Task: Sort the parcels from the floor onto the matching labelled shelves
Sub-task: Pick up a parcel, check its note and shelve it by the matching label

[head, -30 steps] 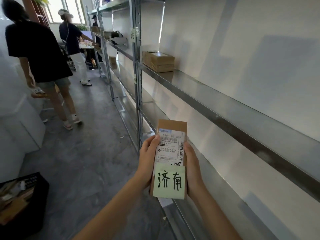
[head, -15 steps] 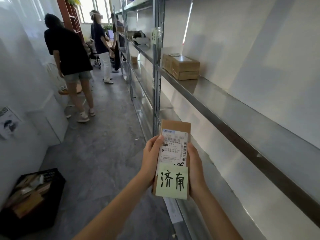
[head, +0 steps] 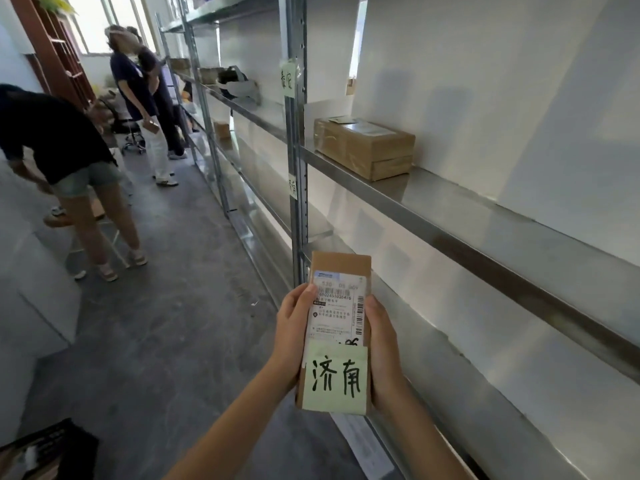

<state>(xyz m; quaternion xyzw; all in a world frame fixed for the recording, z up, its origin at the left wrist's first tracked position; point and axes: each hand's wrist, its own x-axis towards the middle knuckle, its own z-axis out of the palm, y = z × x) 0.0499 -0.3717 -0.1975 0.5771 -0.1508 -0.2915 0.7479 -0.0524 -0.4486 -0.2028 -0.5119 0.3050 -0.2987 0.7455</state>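
Note:
I hold a small brown cardboard parcel (head: 341, 271) upright in front of me, with a white shipping label and a green sticky note (head: 334, 379) reading 济南. My left hand (head: 294, 327) grips its left edge and my right hand (head: 382, 344) grips its right edge. To my right runs a metal shelf rack (head: 485, 233). Its upright post (head: 298, 174) carries a green label (head: 292, 188) at mid height and another green label (head: 286, 79) higher up. A taped brown box (head: 367, 147) rests on the upper shelf.
A black crate (head: 59, 448) with parcels sits on the floor at the lower left. A person (head: 69, 161) bends over in the aisle to the left, and two more people (head: 145, 98) stand farther down it. White cabinets (head: 31, 299) line the left side.
My view has turned right and moved closer to the rack, so the post labels and the taped box now look nearer. Both hands still hold the parcel the same way.

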